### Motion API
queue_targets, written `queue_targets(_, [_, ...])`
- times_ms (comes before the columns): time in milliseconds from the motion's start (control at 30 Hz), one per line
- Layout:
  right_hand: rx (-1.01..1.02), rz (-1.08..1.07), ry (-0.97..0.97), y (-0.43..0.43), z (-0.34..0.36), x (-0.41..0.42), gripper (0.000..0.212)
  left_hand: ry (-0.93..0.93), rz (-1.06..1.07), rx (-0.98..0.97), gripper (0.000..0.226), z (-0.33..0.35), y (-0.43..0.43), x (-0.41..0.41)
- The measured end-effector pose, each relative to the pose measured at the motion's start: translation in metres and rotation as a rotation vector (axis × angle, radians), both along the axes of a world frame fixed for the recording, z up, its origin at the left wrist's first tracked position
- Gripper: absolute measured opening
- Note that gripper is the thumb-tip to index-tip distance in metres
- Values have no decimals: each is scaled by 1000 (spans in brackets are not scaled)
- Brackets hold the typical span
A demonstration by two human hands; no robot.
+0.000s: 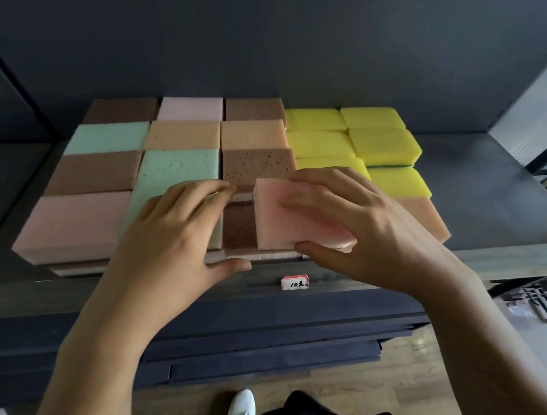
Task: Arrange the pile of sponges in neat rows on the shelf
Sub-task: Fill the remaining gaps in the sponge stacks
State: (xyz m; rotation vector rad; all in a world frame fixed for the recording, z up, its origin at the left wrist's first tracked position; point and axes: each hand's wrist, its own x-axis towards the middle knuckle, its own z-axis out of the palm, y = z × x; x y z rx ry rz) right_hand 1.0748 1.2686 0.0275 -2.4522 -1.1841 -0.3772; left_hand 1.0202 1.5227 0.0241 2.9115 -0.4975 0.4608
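Found rows nearly filled; noted right hand [366, 222] clamped on pink sponge [274, 215], left hand [175, 232] resting open on green sponge [176, 166].

Shop, price tag [294, 283] on shelf edge [403, 270], sponges [176, 169] displayed

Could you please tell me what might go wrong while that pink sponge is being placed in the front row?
1. The pink rectangular foam sponge, pinched by the right hand, looks askew at the front edge of the dark shelf; released like this, it may sit crooked or tumble off.
2. The left hand rests on the mint-green rectangular sponge and could nudge it out of line.
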Motion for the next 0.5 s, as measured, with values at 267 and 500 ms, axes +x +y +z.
queue_targets(267, [-21, -19, 42, 24, -10, 2, 46, 20, 2, -2, 69, -5, 21, 0])
queue_targets(500, [-34, -53, 52, 40, -17, 3, 46, -8, -34, -30, 59, -8, 29, 5])
